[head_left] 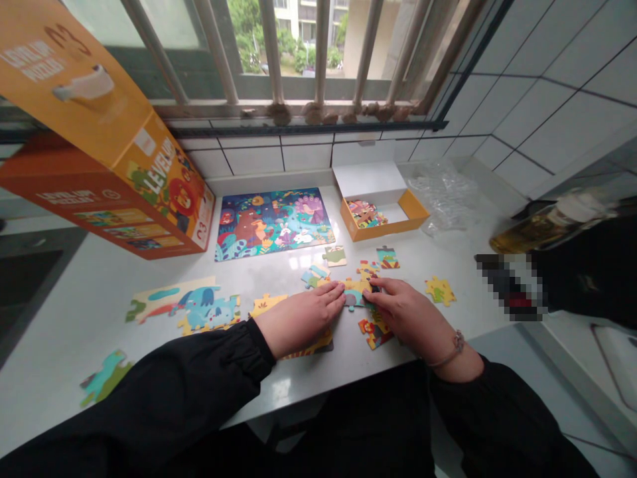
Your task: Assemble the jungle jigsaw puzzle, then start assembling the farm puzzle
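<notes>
- White bench (408, 265) supports the work; keep every piece flat on it, since a tilted edge is likely to spoil a joint.
- Work position: the yellow-and-grey puzzle piece (354, 293) lies on the bench between the fingertips of both hands.
- Left hand (304, 313): palm down, fingers straight and close together, fingertips at the piece's left end. It appears to press rather than grasp.
- Right hand (407, 311): fingers bent, thumb and forefinger close together at the piece's right end. Whether they pinch it cannot be told; the fingers cover the contact.
- Step, as judged: align and seat a joint. Steady one side with the left fingertips; guide the other with the right.
- Match tab, socket and printed lines first. Press straight down, evenly; if resistance is felt, lift and realign rather than force the card.
- Caution: the red-and-yellow piece (377, 332) lies just beside the right hand, on the near side. Keep the palm raised to avoid nudging it.
- Caution: the left hand partly covers the yellow section (269, 304). Raise the hand to withdraw; do not drag.
- Leave the loose yellow piece (440, 291), well apart at right, outside the working area.
</notes>
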Tool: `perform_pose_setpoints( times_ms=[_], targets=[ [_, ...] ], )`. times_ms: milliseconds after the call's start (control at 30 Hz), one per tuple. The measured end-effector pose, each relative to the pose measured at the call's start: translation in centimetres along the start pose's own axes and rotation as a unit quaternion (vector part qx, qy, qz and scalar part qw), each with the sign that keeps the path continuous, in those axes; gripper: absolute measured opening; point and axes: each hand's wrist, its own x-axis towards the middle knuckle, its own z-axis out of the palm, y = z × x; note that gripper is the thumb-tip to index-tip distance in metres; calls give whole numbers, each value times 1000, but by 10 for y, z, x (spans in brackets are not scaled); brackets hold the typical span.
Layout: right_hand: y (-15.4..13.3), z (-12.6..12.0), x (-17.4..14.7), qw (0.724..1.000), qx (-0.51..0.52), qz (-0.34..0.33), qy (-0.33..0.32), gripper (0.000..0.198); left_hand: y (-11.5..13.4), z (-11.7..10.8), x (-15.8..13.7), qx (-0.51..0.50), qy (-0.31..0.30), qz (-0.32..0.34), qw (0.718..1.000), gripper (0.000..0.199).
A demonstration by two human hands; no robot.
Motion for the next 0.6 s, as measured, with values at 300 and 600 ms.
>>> perform_pose_setpoints(
  times_ms=[300,600],
  targets=[
    [-3,1,-1,1000,-5,-5,11,38,-41,2,-25,-45,59,-132,988,45],
    [0,3,-2,1000,5,9,5,37,-32,-12,-18,-24,94,-68,993,35]
  ],
)
